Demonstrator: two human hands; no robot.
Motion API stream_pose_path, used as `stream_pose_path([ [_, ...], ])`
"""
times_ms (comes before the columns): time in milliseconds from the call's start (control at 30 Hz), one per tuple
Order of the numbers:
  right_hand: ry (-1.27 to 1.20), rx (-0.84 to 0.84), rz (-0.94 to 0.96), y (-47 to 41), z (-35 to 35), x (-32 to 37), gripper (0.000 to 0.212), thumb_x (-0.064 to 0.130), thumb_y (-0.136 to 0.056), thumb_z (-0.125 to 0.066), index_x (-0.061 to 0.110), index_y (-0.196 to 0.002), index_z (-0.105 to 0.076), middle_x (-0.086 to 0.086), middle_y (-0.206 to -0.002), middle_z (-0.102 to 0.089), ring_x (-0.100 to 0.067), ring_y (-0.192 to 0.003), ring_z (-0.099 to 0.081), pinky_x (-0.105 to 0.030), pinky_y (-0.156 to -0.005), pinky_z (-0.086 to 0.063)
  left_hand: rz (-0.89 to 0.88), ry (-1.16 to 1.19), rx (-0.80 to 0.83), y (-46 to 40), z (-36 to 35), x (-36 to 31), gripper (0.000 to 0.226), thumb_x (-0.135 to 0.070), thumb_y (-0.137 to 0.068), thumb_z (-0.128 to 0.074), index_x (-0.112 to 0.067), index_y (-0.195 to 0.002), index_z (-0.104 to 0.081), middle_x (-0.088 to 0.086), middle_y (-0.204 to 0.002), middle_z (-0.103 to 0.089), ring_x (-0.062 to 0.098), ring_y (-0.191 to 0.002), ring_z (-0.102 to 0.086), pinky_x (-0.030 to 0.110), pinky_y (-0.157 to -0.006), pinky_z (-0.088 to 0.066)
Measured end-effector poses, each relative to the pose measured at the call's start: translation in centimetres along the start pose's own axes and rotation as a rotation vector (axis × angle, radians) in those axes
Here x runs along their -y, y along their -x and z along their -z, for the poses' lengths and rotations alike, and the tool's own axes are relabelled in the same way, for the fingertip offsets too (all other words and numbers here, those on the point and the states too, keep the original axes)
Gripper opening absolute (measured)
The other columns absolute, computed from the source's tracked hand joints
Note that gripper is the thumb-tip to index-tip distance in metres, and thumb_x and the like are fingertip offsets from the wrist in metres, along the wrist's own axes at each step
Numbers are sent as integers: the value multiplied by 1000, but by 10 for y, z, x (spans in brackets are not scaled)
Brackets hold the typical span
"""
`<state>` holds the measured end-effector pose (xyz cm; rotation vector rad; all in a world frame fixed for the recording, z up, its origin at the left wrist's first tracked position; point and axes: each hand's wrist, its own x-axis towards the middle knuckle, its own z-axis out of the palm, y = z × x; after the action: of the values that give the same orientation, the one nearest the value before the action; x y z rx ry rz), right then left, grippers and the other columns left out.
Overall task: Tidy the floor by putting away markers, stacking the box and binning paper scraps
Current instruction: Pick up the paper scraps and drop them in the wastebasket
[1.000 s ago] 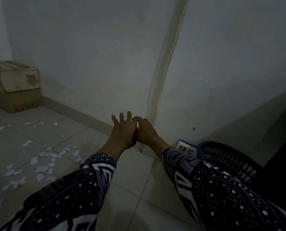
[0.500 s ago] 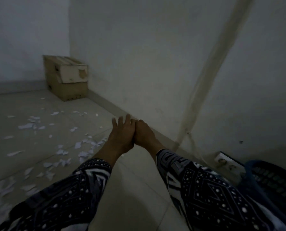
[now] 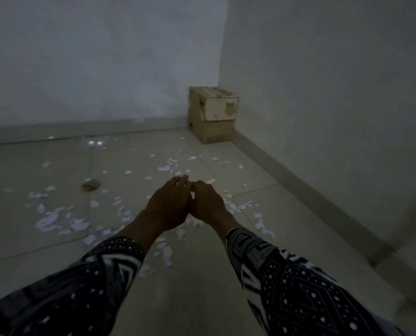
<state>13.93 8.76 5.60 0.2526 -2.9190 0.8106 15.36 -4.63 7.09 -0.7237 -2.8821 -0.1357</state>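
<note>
White paper scraps (image 3: 61,220) lie strewn over the tiled floor, thickest at the left and under my arms. In the far corner a pale box (image 3: 220,106) sits on top of a brown cardboard box (image 3: 214,130). My left hand (image 3: 168,207) and my right hand (image 3: 208,202) are held out side by side above the scraps, touching each other, backs up, fingers loosely bent downward. Nothing shows in either hand; the palms are hidden. No markers and no bin are in view.
A small brownish lump (image 3: 90,185) lies on the floor at the left among the scraps. Walls meet at the corner behind the boxes, and a baseboard (image 3: 299,180) runs along the right wall. The room is dim.
The view has swung left, away from the blue basket and wall socket, toward the scrap-covered floor and the corner boxes. My hands stayed together; the left fingers have curled down from spread.
</note>
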Motion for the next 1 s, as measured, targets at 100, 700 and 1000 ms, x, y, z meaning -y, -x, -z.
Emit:
stream_pose_path([
  [100, -26, 74, 73, -6, -30, 29, 40, 36, -100, -48, 15, -132, -57, -9, -127, -55, -30, -120, -50, -46, -94, -48, 86, -15, 50, 31, 1, 33, 72, -32, -95, -59, -9, -154, -25, 10, -161, -23, 25, -147, -24, 37, -113, -38],
  [700, 19, 392, 201, 45, -181, -9, 81, 64, -94, -45, 18, -157, -21, -14, -162, -16, -35, -148, -16, -46, -119, -25, 1071, 437, -165, 223, -125, 82, 77, -29, -90, -67, 1, -149, -27, 19, -153, -29, 35, -140, -26, 46, -111, -31],
  [1000, -54, 399, 171, 89, -252, 16, 88, 57, -96, -45, 23, -159, 6, -10, -166, 3, -32, -152, 4, -47, -123, 0, 1014, 249, -52, 286, -179, 59, 45, -32, -89, -67, -7, -122, -49, 11, -128, -44, 31, -112, -45, 43, -82, -50],
])
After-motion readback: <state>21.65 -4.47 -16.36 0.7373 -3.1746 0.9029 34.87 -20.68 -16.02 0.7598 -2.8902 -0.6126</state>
